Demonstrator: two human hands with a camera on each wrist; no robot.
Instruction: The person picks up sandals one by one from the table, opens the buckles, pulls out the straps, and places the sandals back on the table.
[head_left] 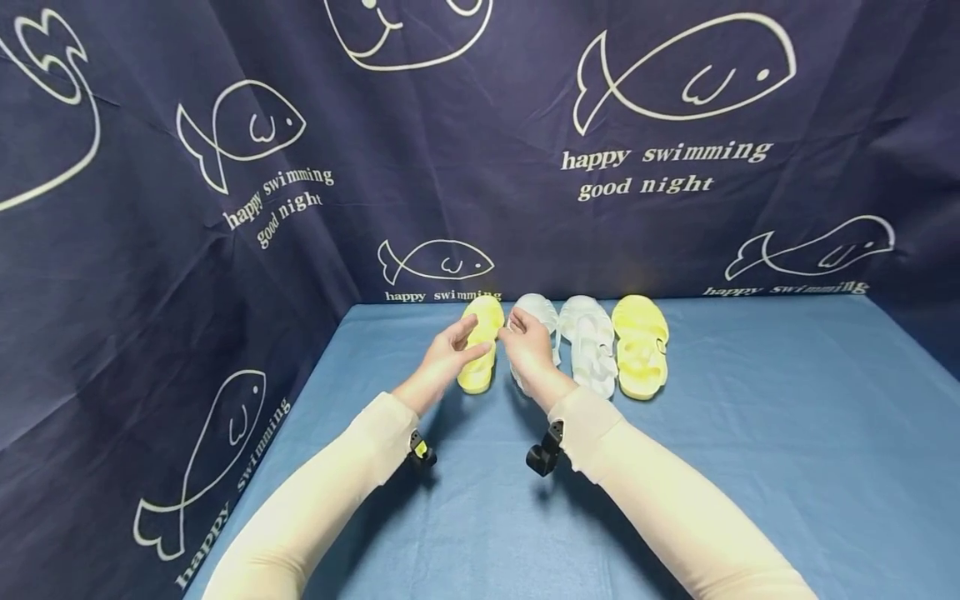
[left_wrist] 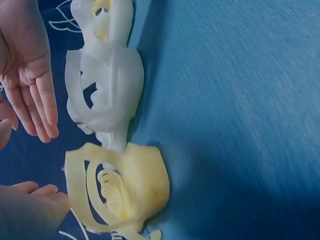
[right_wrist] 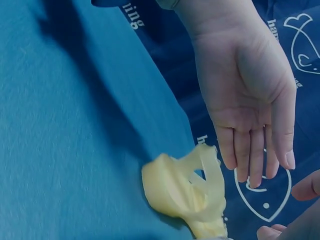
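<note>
A yellow sandal point(head_left: 480, 379) lies at the left end of a row on the blue table, toe toward the back. Over its left side hovers my left hand point(head_left: 444, 358), fingers and thumb loosely extended, with its palm facing inward in the right wrist view. My right hand point(head_left: 531, 346) overlaps a white sandal point(head_left: 538, 307) beside it, its fingers relaxed and holding nothing. The left wrist view shows both hands apart from the sandals. To the right are a second white sandal point(head_left: 588, 333) and a second yellow sandal point(head_left: 640, 346).
A blue cloth covers the table point(head_left: 480, 517). Behind it and along the left hangs a dark blue curtain point(head_left: 465, 183) with white fish drawings and lettering; the row of sandals lies close to its foot.
</note>
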